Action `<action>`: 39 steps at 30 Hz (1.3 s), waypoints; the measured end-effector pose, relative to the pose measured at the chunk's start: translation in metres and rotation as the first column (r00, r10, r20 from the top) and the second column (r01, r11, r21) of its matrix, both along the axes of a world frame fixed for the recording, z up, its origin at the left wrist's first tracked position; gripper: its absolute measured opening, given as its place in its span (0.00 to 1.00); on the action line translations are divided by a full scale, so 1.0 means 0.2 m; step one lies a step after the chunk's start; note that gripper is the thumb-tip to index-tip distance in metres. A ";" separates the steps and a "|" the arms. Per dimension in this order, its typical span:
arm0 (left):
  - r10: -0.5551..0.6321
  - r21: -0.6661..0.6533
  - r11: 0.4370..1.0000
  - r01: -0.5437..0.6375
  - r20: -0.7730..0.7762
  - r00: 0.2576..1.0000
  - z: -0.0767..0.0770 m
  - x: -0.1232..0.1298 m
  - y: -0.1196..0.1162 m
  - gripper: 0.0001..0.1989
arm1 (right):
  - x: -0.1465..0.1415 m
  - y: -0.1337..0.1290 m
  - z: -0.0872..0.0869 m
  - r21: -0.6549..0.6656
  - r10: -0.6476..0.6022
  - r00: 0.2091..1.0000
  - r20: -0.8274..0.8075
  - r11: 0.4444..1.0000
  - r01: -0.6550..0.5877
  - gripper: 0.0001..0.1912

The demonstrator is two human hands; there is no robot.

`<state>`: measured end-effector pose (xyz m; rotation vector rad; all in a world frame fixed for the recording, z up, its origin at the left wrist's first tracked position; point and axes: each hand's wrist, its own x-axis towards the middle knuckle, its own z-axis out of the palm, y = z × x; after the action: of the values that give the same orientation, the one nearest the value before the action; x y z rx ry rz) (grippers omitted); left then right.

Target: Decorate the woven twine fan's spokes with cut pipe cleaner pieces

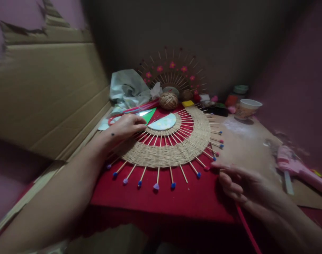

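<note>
A half-round woven straw fan (161, 155) with thin stick spokes lies on a red cloth, its curved side toward me. Blue, lilac and pink fuzzy tips cap most of the outer stick ends; one front stick (184, 174) is bare. At the fan's centre sits a pale blue half-disc (163, 122). My left hand (129, 126) is closed at the fan's left inner edge, thumb and fingertips on it. Curled near the right front spokes, my right hand (237, 187) holds a pink pipe cleaner (247, 225) that hangs below it. Its index fingertip is close to a pink tip (207, 168).
Behind the fan are a twine ball (168, 101), pink pipe cleaners (147, 106), crumpled pale cloth (131, 86) and a second, flowered fan (174, 70). On the right, cardboard carries a paper cup (247, 109) and a pink glue gun (298, 167). A cardboard panel (49, 91) stands left.
</note>
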<state>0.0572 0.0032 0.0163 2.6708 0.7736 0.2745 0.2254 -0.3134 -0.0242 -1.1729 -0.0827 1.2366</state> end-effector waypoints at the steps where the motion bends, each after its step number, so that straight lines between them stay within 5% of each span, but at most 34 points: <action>1: 0.013 0.002 1.000 -0.013 0.040 0.999 0.00 0.00 -0.01 0.16 | -0.01 -0.02 0.00 0.013 -0.020 1.000 0.016 1.000 0.020 0.12; 7: 0.036 -0.039 0.999 -0.026 0.300 0.953 0.02 0.01 -0.11 0.14 | -0.05 -0.04 0.04 0.099 -0.135 0.982 0.132 0.988 0.123 0.08; 11: 0.053 -0.263 0.963 0.062 0.407 0.912 0.10 0.01 -0.24 0.13 | -0.09 0.03 0.08 0.167 -0.174 0.971 0.164 0.975 0.146 0.15; 16: -0.127 -0.507 0.798 0.326 0.387 0.913 0.20 0.04 -0.50 0.12 | -0.14 0.12 0.11 0.237 -0.236 0.863 0.447 0.961 0.140 0.23; 19: -0.286 -0.662 0.615 0.429 0.320 0.903 0.21 0.10 -0.67 0.10 | -0.16 0.16 0.14 0.213 -0.189 0.794 0.578 0.974 0.077 0.24; 21: -0.291 -0.760 0.486 0.432 0.326 0.899 0.20 0.15 -0.75 0.09 | -0.17 0.19 0.17 0.208 -0.160 0.735 0.660 0.978 0.025 0.25; 23: -0.225 -0.803 0.437 0.405 0.338 0.914 0.18 0.20 -0.78 0.08 | -0.16 0.22 0.19 0.215 -0.160 0.677 0.718 0.977 0.003 0.25; 25: -0.157 -0.780 0.495 0.382 0.352 0.923 0.17 0.22 -0.77 0.05 | -0.16 0.25 0.20 0.237 -0.162 0.675 0.720 0.971 -0.020 0.24; 28: -0.164 -0.570 0.733 0.371 0.381 0.910 0.16 0.19 -0.74 0.08 | -0.14 0.28 0.18 0.274 -0.135 0.722 0.679 0.959 -0.078 0.24; 31: -0.282 -0.258 0.888 0.381 0.350 0.893 0.15 0.13 -0.71 0.08 | -0.14 0.29 0.12 0.296 -0.146 0.594 0.791 0.941 -0.162 0.20; 35: -0.476 -0.154 0.834 0.530 0.285 0.832 0.12 0.07 -0.69 0.09 | -0.15 0.27 0.06 0.316 -0.185 0.353 0.917 0.878 -0.359 0.16; 39: -0.550 -0.137 0.800 0.585 0.223 0.805 0.10 0.06 -0.66 0.10 | -0.15 0.25 0.05 0.260 -0.151 0.314 0.937 0.903 -0.341 0.18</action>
<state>0.0691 -0.1292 0.0354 2.4975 -0.0802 0.2467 0.1947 -0.2632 -0.0150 -1.3664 -1.3107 0.3704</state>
